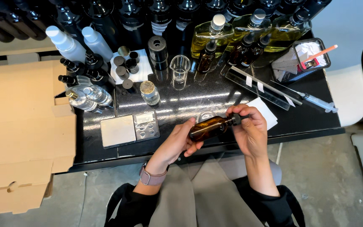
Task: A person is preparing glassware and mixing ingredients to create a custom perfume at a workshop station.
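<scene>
Head view: the amber bottle (208, 128) lies almost level just in front of the small scale (130, 128), base cupped in the left hand (180, 142), its neck pointing right into the right hand (248, 126), whose fingertips (235, 112) pinch the dark cap (235, 120).

I see an amber-brown glass bottle (208, 128) with a black cap over a glossy black table (181, 105). Nearby are a silver pocket scale (130, 128), yellow-green bottles (202, 38), tan cardboard (19, 126) and a white paper slip (264, 112).
</scene>
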